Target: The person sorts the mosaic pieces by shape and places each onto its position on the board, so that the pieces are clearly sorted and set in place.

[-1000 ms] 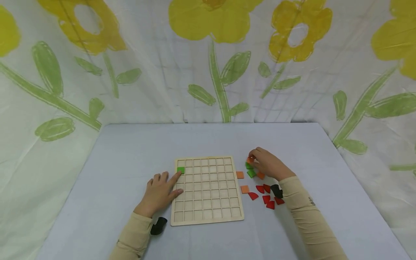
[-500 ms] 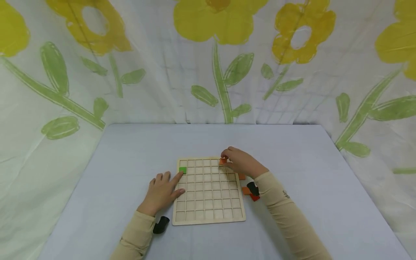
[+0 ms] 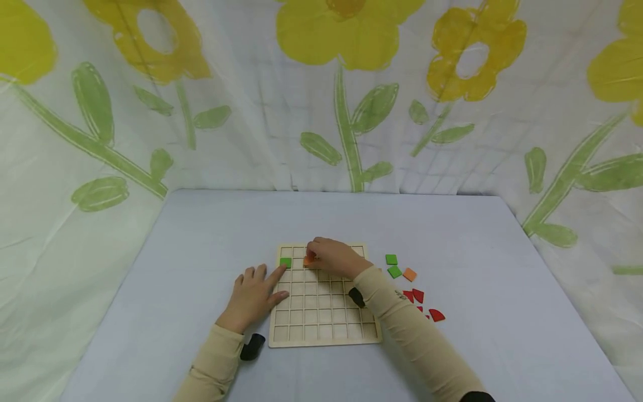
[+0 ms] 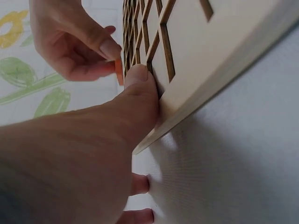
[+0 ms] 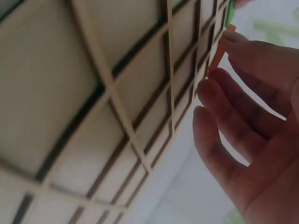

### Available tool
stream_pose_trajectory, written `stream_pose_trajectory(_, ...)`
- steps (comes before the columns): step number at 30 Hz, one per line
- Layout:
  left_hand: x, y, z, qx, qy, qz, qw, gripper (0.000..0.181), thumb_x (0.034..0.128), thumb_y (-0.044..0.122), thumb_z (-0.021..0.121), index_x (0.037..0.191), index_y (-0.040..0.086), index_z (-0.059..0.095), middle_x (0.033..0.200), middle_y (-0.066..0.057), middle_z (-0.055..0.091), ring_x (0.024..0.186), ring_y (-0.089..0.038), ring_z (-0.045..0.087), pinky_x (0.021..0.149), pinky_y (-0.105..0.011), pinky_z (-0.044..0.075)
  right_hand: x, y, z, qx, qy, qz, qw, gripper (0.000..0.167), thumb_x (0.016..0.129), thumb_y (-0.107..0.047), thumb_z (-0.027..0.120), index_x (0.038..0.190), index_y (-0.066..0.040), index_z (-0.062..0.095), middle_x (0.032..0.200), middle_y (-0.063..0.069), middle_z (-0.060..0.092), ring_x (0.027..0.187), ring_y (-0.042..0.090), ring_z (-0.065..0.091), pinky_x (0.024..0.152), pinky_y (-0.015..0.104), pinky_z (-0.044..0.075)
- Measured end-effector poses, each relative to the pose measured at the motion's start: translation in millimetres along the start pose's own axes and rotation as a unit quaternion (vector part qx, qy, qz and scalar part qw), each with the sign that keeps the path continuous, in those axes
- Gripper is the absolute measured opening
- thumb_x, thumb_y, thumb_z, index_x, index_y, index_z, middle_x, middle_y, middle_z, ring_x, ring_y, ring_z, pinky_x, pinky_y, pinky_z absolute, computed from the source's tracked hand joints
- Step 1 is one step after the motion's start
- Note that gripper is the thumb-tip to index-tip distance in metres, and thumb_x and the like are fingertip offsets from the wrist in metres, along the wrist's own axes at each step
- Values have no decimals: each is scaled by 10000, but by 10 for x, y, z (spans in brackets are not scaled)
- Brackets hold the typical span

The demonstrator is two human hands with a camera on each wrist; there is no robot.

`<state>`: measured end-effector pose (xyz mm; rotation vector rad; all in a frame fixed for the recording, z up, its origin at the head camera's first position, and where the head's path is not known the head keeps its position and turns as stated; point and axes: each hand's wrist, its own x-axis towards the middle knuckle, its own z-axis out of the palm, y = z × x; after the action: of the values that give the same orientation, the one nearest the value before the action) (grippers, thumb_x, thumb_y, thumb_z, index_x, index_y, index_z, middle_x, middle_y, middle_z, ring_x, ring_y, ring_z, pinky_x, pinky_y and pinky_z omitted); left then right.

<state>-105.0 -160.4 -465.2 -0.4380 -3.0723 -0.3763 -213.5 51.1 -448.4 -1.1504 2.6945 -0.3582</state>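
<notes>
A wooden grid board (image 3: 326,344) lies on the table with a green square tile (image 3: 284,262) in a cell near its far left corner. My left hand (image 3: 250,301) lies at the board's left edge, index fingertip at the green tile and thumb on the board. Over the far rows, my right hand (image 3: 334,258) pinches an orange square tile (image 3: 308,261) between thumb and fingers. In the right wrist view this orange tile (image 5: 218,55) is tilted against the grid. The left wrist view shows the left thumb (image 4: 138,79) pressing on the board's edge.
Right of the board lie green tiles (image 3: 391,259), an orange tile (image 3: 409,274) and several red quarter-round pieces (image 3: 436,315). The right forearm (image 3: 422,335) covers part of the board and some pieces. A flower-printed curtain (image 3: 251,111) hangs behind the table.
My right hand has picked up the orange tile from the pieces at the right and carried it left over the board, near the green tile. The left hand has stayed in place.
</notes>
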Motion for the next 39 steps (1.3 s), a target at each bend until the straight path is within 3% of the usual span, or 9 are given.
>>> stream_pose_trajectory(10, 12, -18, 16, -27, -25, 19, 10000, 596, 894, 418, 637, 1407, 155, 487, 1137, -193, 512, 963, -351, 456, 820, -540, 414, 121, -135, 99, 39, 73, -259, 9996, 221, 927, -275, 643, 1084, -119, 648, 1022, -9, 592, 879, 98, 562, 794, 249, 481)
stream_pose_trajectory(22, 5, -13, 32, 41, 139, 51, 9999, 588, 882, 414, 653, 1386, 144, 510, 1088, -181, 518, 957, -356, 465, 799, -528, 414, 148, -172, 87, -69, 142, -351, 9993, 164, 933, -251, 632, 1039, -130, 665, 1020, -17, 609, 942, 115, 588, 840, 244, 481)
stream_pose_trajectory(29, 108, 28, -58, -193, -299, -87, 9993, 574, 881, 409, 663, 1355, 124, 509, 1068, -184, 507, 948, -361, 469, 778, -544, 426, 131, -185, 49, -34, 30, -200, 9998, 171, 946, -241, 617, 1054, -125, 680, 1034, -9, 616, 962, 130, 591, 853, 251, 480)
stream_pose_trajectory(34, 236, 94, -128, -630, -763, -252, 9948, 521, 896, 429, 640, 1302, 125, 520, 1172, -184, 494, 1066, -356, 474, 830, -565, 421, 100, -219, 35, -247, -151, -153, 9995, 167, 947, -223, 616, 1073, -140, 689, 1051, -14, 613, 974, 142, 576, 852, 249, 477)
stream_pose_trajectory(39, 286, 140, -126, -599, -724, -226, 9953, 560, 899, 430, 636, 1355, 135, 501, 1124, -173, 484, 1038, -341, 477, 781, -543, 436, 15, -309, 10, -678, -177, -94, 9975, 229, 942, -232, 613, 1153, -172, 680, 1134, 11, 619, 1014, 180, 577, 839, 283, 499)
